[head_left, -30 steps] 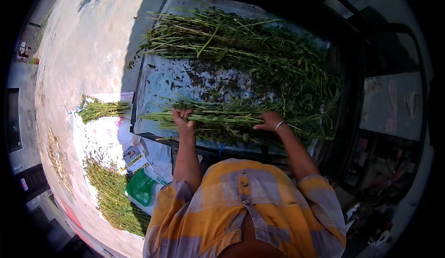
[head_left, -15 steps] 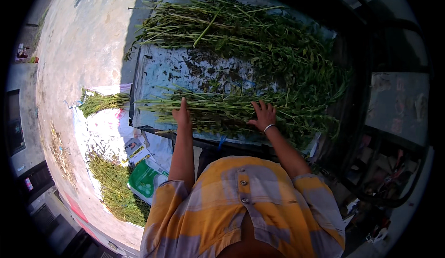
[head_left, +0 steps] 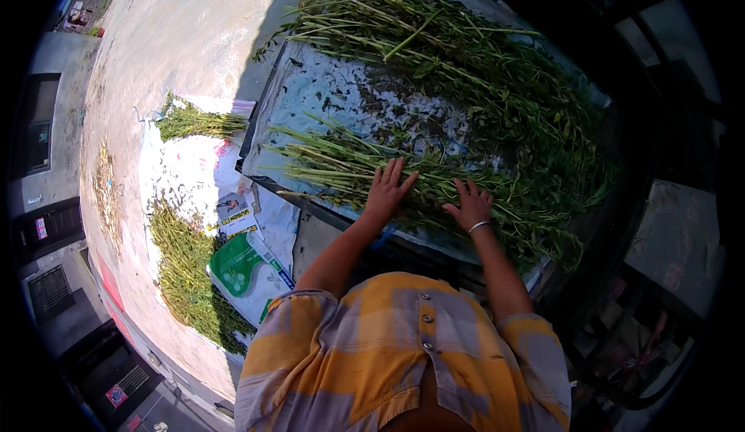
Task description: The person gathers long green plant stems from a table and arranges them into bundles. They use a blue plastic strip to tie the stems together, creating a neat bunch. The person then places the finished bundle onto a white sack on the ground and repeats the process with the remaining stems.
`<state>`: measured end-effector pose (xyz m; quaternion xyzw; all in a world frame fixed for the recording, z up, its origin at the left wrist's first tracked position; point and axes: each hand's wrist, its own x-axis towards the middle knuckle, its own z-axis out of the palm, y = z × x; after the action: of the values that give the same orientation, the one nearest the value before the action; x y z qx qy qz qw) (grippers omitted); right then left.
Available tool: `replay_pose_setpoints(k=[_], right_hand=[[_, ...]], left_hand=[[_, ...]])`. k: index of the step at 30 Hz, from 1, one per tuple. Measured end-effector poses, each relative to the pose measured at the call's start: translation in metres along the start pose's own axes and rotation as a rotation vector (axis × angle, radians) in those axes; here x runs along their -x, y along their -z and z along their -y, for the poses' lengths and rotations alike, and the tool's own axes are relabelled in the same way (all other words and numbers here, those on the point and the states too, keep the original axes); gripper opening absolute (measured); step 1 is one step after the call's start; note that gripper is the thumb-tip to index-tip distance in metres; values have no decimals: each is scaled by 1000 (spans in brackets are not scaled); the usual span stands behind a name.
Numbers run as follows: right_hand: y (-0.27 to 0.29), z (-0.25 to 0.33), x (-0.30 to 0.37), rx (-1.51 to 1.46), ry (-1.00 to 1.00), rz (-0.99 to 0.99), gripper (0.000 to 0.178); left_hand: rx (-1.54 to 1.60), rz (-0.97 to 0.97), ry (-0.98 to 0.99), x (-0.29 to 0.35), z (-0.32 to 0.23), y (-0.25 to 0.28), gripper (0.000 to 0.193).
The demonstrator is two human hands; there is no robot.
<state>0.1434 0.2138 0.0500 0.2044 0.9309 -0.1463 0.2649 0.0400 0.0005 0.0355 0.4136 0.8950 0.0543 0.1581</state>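
Note:
A row of long green leafy stalks (head_left: 334, 164) lies along the near edge of a pale sheet (head_left: 310, 83) spread on a raised bed. My left hand (head_left: 389, 190) rests on the middle of this row, palm down with fingers spread. To its right, my right hand (head_left: 470, 205), with a bracelet at the wrist, lies on the leafier part, its fingers apart. Neither hand is wrapped round any stalks. A thicker pile of stalks (head_left: 434, 40) stretches across the far side, its leafy ends meeting the near row at the right. Dark leaf bits are scattered between them.
On the ground at left, more cut plants (head_left: 182, 265) and a smaller bundle (head_left: 198, 121) lie on white sheeting. A green and white sack (head_left: 240, 265) is beside them. Dark metal framework and a grey panel (head_left: 671, 238) stand at the right.
My left hand has moved right along the stalks, closer to my right hand, and now lies flat with fingers spread. The whole view has tilted and shifted.

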Motion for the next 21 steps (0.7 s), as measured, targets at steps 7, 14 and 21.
replay_pose_setpoints(k=[7,14,21], right_hand=[[-15,-13,1,45,129,-165,58],[-11,-13,4,-7,199,-186,55],[32,-45,-82,-229,101,201,42]], left_hand=[[-85,-17,40,-3,-2,-17,112],[-131,3,72,-7,5,-27,97],[-92,-49,84,-9,0,-42,72]])
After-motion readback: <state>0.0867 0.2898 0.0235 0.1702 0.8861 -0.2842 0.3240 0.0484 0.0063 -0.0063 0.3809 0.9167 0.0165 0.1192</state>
